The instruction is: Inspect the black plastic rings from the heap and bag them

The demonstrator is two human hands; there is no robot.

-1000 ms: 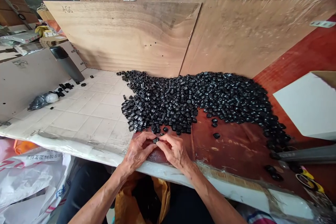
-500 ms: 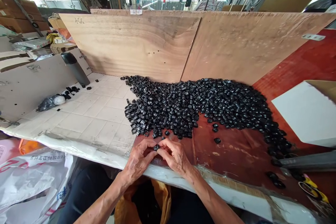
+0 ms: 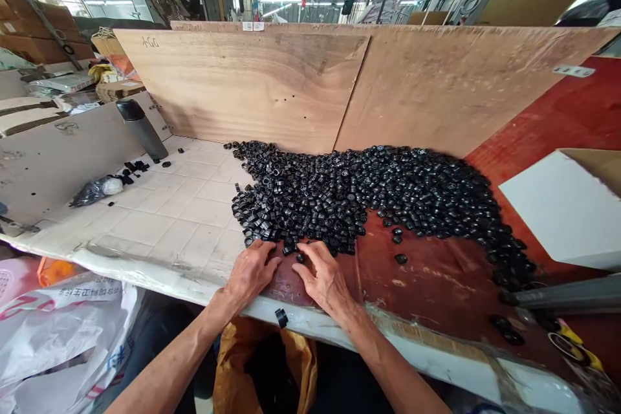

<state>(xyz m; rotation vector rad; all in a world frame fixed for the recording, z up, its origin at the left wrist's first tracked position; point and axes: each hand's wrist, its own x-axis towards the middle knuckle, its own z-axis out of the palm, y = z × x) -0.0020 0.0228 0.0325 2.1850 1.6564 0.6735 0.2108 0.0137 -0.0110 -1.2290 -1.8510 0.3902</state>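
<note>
Since half a second ago, our bare left hand [image 3: 250, 275] and bare right hand [image 3: 324, 277] have parted, and the small black round plastic piece [image 3: 281, 318] they pinched now shows against the front edge of the long white-rimmed table [image 3: 169, 223]. We see a tall brown plywood board [image 3: 233, 77] along the back edge, probably to stop the wide heap of loose black plastic pieces [image 3: 334, 191] spilling. An open orange-yellow cloth sack [image 3: 229, 369] gapes below the front edge, perhaps to catch what drops. Both hands are released, fingers curved beside the heap's near fringe; contact we cannot tell. Our lone piece is above the sack, maybe mid-air.
</note>
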